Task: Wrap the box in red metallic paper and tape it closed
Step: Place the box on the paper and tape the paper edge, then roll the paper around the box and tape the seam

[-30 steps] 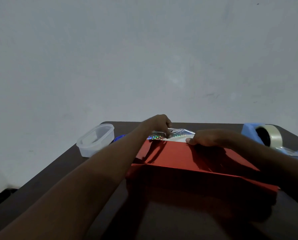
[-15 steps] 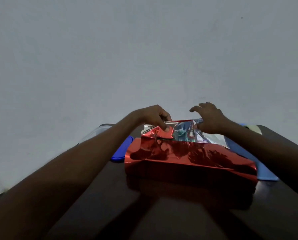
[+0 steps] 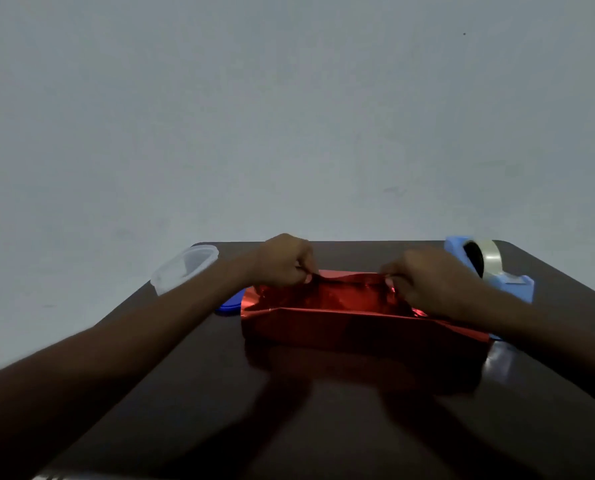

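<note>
The box lies across the middle of the dark table, hidden under red metallic paper (image 3: 341, 315). A folded flap of the paper covers its near side and top. My left hand (image 3: 284, 259) pinches the far edge of the paper at its left end. My right hand (image 3: 427, 280) pinches the same edge near its right end. Between the two hands the paper is crinkled and drawn over the top of the box. A blue tape dispenser (image 3: 490, 271) with a clear roll stands just right of my right hand.
A clear plastic tub (image 3: 185, 268) sits at the table's (image 3: 323, 427) far left corner. A blue lid (image 3: 232, 303) peeks out beside the box's left end. A plain grey wall rises right behind the table's far edge.
The far flap, which stood up showing its silvery underside, has been pulled toward me over the box, red side up. Both hands came nearer, and my right hand closed onto the paper edge.
</note>
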Available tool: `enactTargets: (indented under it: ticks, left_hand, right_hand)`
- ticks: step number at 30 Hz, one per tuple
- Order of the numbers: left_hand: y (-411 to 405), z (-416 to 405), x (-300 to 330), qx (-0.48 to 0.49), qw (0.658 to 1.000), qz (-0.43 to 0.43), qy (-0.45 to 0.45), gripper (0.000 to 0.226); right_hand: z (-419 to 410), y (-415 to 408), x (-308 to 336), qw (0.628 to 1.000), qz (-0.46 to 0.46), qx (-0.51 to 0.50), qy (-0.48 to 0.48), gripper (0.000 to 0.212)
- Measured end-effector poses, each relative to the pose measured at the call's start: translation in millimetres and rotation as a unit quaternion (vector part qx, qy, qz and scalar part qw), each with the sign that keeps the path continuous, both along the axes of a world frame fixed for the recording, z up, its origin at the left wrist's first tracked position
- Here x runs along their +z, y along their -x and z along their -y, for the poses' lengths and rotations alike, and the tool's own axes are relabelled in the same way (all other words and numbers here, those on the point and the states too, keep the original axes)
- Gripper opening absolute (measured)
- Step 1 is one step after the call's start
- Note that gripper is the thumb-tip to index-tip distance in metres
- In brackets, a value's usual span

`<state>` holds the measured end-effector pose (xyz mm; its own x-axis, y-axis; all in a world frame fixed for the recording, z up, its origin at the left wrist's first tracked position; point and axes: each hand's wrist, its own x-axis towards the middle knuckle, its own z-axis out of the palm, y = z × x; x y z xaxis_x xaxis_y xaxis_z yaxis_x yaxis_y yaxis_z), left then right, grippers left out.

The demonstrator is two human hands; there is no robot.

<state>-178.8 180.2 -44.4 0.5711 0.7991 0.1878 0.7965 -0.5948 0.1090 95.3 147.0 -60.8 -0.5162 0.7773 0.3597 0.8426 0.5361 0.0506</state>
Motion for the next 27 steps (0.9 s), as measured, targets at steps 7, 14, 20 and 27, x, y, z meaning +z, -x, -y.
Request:
enactTargets:
  ticks: [7,14,20,27]
  left_hand:
    - [10.9,38.5,-24.4,0.049,0.995,-0.055,0.065,0.060]
    - [12.3,27.2,-45.9,0.018,0.998,-0.051,0.037,0.063]
    - [5.3,-2.3,-51.0,0.036,0.999,-0.030,-0.008,0.053]
    - [7.5,-3.2,-59.0,0.042,0.998,-0.020,-0.048,0.051]
  right_hand:
    - [35.0,-6.0,-17.3,0.994,0.008,-0.018,0.108,0.061]
    - [30.0,-7.8,-30.3,0.995,0.013,-0.031,0.095,0.066]
    - [5.0,0.3,-32.7,0.995,-0.049,-0.061,0.069,0.034]
    - [1.4,1.6,-40.0,0.995,-0.072,-0.068,0.034,0.030]
